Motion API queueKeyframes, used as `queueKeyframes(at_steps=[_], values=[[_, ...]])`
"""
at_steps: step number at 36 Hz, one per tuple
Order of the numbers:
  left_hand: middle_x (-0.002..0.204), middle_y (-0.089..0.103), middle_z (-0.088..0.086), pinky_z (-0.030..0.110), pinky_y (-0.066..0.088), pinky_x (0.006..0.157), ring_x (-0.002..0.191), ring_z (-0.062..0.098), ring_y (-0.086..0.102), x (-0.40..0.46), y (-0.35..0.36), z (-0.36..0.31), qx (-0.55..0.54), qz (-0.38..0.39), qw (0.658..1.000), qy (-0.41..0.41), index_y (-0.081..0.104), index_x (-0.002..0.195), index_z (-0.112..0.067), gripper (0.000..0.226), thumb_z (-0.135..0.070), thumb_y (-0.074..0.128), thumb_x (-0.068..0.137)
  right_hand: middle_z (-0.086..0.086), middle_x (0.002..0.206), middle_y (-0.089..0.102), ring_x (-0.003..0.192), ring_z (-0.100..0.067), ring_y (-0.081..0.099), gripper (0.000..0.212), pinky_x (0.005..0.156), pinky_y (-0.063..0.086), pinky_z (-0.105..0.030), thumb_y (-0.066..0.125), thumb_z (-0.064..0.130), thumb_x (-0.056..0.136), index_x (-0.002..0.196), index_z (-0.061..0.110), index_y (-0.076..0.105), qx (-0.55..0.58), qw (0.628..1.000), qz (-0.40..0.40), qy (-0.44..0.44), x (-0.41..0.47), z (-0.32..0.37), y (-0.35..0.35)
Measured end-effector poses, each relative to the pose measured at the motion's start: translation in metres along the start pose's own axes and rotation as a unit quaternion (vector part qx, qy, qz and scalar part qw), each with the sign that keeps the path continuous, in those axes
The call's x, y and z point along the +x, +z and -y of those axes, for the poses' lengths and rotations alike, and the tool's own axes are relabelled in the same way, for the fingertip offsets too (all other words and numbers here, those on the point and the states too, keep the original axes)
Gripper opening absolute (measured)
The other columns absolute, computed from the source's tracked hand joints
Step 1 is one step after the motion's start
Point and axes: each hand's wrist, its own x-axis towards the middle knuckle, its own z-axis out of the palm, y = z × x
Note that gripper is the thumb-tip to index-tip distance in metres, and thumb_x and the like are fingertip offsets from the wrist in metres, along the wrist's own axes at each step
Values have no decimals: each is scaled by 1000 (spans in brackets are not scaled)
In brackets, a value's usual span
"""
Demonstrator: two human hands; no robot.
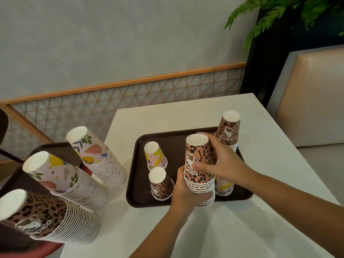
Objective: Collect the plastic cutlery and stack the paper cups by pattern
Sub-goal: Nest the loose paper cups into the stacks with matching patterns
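A stack of upside-down leopard-print cups (198, 161) stands at the front of the dark brown tray (137, 183). My left hand (183, 190) grips its lower rims and my right hand (225, 161) grips its upper part. On the tray also stand a single leopard cup (161, 185), a fruit-print cup (155, 155), a leopard stack (229, 129) at the back right, and a fruit-print cup (224, 187) partly hidden behind the held stack. No cutlery is visible.
Three tall leaning stacks stand at the left: two fruit-print stacks (96, 155) (65, 179) and a leopard stack (46, 216). The tray lies on a white table (260, 183). A beige bench (316, 94) is at the right, and a lattice partition stands behind.
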Motion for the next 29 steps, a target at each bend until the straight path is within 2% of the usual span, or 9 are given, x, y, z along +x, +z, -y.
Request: queueKeyframes(at_steps=[4,7,8,10,12,15,17,20,29], values=[[115,61,-5,17,52,82,102,-1,62,-3,0,-2,18,-7,1000,13,42,115,-32,88,-25,84,38,20,113,54,104,5,54,74,88,44,-11,77,37,70,132,26,37,2,1000,3,17,-4,-3,7],[110,60,-7,11,51,78,94,-11,61,-6,1,-3,26,-1,999,18,43,108,-29,76,-3,86,50,21,111,53,98,12,52,70,84,42,-7,75,34,72,130,26,38,5,1000,-10,22,-6,-3,8],[109,60,-8,10,50,77,92,-11,61,-6,2,-4,25,-3,1000,19,43,107,-28,75,-3,86,51,21,110,53,96,13,51,69,82,40,-4,75,33,72,130,26,38,4,1000,-16,22,-6,-2,8],[108,62,-8,13,51,80,96,-2,63,-6,2,-3,24,-9,1000,13,46,110,-27,73,-16,84,49,18,112,54,98,10,52,67,80,39,-3,75,31,74,130,23,39,3,999,-30,19,-5,1,7],[107,63,-9,13,51,81,100,7,63,-6,2,-1,19,-1,1000,0,48,112,-24,63,-11,82,61,12,115,56,103,1,54,67,82,39,-6,75,30,74,130,20,39,6,999,-45,14,-5,2,5],[116,65,-1,32,52,94,108,12,63,-6,2,1,30,-7,1000,-2,48,122,-20,88,-24,87,44,11,113,56,103,-3,53,66,80,38,-5,75,29,74,129,19,41,-7,998,-55,6,-4,6,0],[117,66,2,37,52,95,109,14,63,-7,3,2,35,-18,999,0,48,122,-19,92,-29,85,38,11,112,56,102,-2,53,65,79,38,-3,74,29,74,129,19,42,-15,998,-55,5,-3,8,-4],[115,67,0,37,54,92,107,13,64,-5,4,5,38,-17,999,-7,49,122,-19,93,-27,87,38,13,109,55,99,0,52,62,77,37,0,74,28,75,127,20,42,-10,998,-63,3,-2,10,-9],[104,71,-4,23,55,79,96,8,68,-4,5,2,39,-27,998,-29,55,111,-25,75,-21,90,44,16,102,57,95,-3,57,46,79,46,-17,72,25,76,113,28,44,66,991,-112,22,12,16,-32]])
